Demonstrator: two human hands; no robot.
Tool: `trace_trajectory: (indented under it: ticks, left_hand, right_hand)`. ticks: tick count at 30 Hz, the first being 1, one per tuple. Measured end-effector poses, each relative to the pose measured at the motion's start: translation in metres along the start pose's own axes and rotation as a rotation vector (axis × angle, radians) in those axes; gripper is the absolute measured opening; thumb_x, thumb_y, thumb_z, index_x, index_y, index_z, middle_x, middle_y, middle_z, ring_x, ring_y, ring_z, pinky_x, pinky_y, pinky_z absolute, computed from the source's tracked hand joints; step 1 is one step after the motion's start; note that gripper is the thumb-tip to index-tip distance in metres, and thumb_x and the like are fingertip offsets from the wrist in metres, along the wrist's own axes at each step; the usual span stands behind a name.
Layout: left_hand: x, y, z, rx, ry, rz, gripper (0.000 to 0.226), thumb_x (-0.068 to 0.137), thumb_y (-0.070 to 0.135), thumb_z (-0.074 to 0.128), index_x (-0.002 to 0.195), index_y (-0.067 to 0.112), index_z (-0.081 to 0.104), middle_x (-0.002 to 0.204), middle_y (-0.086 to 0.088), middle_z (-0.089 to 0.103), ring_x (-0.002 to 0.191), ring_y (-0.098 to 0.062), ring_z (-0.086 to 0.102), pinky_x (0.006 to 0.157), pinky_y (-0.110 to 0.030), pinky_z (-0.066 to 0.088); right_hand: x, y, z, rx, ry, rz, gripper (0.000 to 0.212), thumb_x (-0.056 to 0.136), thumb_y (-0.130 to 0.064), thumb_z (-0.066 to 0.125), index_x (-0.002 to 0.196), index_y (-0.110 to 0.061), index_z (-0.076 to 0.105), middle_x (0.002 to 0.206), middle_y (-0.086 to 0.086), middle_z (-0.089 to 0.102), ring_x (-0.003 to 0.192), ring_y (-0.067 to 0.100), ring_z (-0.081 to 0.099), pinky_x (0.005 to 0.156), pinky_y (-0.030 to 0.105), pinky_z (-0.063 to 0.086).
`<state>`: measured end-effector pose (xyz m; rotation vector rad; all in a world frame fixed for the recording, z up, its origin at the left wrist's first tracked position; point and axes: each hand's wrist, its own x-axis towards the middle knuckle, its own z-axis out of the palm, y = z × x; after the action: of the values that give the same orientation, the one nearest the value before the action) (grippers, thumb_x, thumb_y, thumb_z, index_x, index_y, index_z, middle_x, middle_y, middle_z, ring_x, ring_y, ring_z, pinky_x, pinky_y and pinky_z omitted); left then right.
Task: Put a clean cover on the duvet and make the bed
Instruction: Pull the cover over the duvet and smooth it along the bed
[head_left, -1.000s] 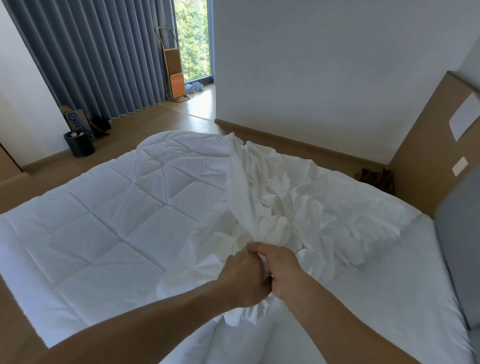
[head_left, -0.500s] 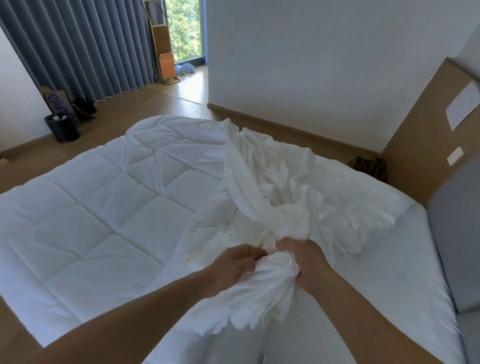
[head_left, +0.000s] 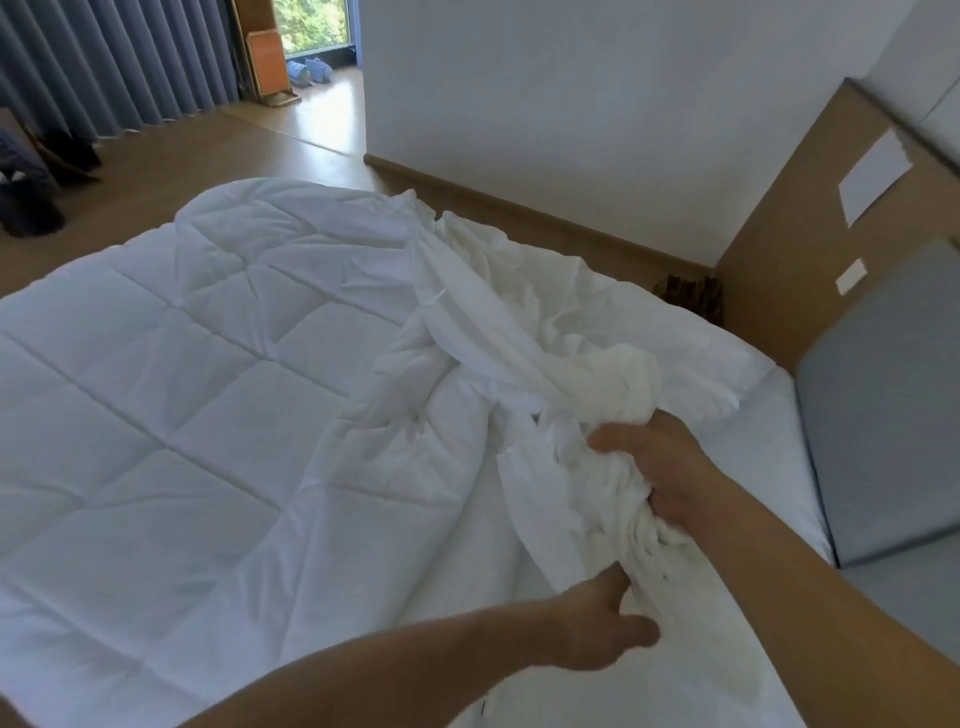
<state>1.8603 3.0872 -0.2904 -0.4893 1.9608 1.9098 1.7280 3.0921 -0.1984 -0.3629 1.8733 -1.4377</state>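
The quilted duvet (head_left: 182, 415) lies spread flat over the bed (head_left: 769, 447). The cover (head_left: 493, 322) sits crumpled along the duvet's right-hand edge, a rumpled heap trailing towards the duvet's far corner. The right hand (head_left: 665, 467) has its fingers clenched round a bunched wad of the cover just above that edge of the duvet, while the left hand (head_left: 597, 629), below it, touches the cover's hanging end with curled fingers — whether they grasp it, I cannot tell.
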Motion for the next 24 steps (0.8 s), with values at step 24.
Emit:
trace_trajectory:
  ticks: [24]
  left_hand:
    - [-0.165,-0.311,-0.186,-0.376,1.178,-0.912,0.070,0.095,0.040,0.051,0.151,0.008,0.025,0.148,-0.020,0.034,0.127,-0.042,0.042,0.095,-0.050,0.042]
  right_hand:
    - [0.008,0.163,0.144,-0.168,-0.206,0.179,0.034,0.061,-0.004,0.083,0.091,-0.013,0.071,0.088,0.007,0.075,0.087,0.028,0.071,0.081,0.044,0.058]
